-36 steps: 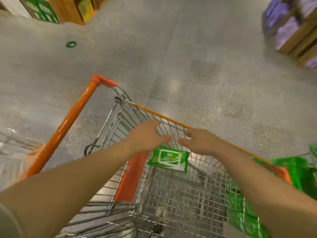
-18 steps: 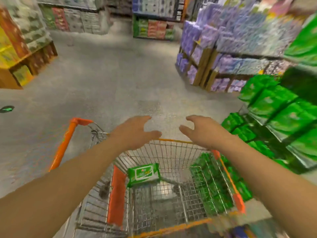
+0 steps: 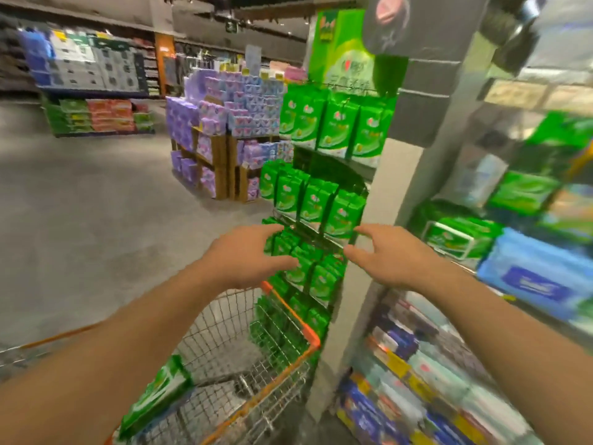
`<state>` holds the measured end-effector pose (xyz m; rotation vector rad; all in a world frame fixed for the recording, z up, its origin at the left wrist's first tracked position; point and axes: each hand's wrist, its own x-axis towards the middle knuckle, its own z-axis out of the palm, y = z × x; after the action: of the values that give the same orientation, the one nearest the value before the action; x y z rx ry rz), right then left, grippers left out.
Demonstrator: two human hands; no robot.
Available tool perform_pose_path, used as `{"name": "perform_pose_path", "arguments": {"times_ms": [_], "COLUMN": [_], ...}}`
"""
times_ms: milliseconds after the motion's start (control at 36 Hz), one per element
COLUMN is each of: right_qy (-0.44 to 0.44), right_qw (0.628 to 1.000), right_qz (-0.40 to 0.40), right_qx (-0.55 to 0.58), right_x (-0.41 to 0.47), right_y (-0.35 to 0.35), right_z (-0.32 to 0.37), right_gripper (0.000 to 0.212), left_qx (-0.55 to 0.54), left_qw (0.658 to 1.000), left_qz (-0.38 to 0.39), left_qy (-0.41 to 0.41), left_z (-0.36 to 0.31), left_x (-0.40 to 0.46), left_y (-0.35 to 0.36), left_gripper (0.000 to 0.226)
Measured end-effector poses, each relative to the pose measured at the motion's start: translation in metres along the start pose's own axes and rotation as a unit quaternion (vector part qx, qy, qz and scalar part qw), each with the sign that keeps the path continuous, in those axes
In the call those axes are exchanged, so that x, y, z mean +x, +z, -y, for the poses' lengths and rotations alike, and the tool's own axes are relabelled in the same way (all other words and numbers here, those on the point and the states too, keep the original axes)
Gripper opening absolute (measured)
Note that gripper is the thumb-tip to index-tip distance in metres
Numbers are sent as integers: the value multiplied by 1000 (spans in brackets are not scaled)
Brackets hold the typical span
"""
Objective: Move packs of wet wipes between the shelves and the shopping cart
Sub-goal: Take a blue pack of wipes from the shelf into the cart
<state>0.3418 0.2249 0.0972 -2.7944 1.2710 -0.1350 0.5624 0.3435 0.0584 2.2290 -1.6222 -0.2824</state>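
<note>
One green pack of wipes lies in the shopping cart, down at its near left corner and partly hidden behind the left forearm; a second ago it sat plainly in the middle of the basket, because the view was then tipped down into the cart. Now the view has swung up and to the right, and the rack of green packs, which half a second back only edged the right side, stands straight ahead with its tiers of packs upright. Both hands have risen from over the cart's rim to the rack's level. The left hand and the right hand face each other in front of the lower rows, fingers spread and loosely bent, holding nothing; whether the fingertips touch a pack I cannot tell through the blur. To the right, shelves carry blue and green packs; purple stacks stand beyond on the grey floor.
</note>
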Motion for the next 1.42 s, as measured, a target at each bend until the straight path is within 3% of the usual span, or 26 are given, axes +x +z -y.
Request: {"name": "perform_pose_path", "arguments": {"times_ms": [56, 194, 278, 417, 556, 667, 778, 1028, 1222, 1361, 1417], "right_qy": [30, 118, 164, 235, 291, 324, 337, 331, 323, 326, 332], "right_qw": [999, 992, 985, 971, 956, 945, 940, 940, 942, 941, 938], "right_qz": [-18, -38, -40, -41, -36, -34, -27, -41, -54, -65, -70], "right_qx": [3, 20, 16, 14, 27, 40, 52, 74, 67, 62, 69], "right_x": [-22, -87, -132, -208, -267, -300, -308, -270, -208, -165, -152], "right_y": [-8, -20, -23, -34, -35, -34, -30, -19, -19, -21, -21], "right_z": [-32, -115, -170, -249, -311, -345, -364, -376, -371, -363, -360], "right_gripper": [63, 59, 71, 46, 65, 66, 67, 68, 71, 73, 73], "left_qx": [-1, -15, -14, -19, -27, -27, -17, -10, -14, -32, -45], "left_qw": [1000, 994, 989, 974, 965, 957, 955, 955, 956, 953, 951], "left_qz": [9, 40, 54, 90, 114, 131, 146, 128, 116, 96, 96], "left_qy": [29, 98, 138, 205, 233, 257, 257, 267, 269, 285, 290], "left_z": [-33, -128, -189, -288, -362, -405, -423, -421, -395, -377, -373], "left_x": [8, 22, 26, 22, 22, 20, 25, 67, 123, 162, 175], "left_y": [10, 41, 68, 114, 151, 171, 181, 180, 171, 167, 166], "left_gripper": [89, 116, 110, 102, 112, 115, 116, 95, 115, 95, 101]}}
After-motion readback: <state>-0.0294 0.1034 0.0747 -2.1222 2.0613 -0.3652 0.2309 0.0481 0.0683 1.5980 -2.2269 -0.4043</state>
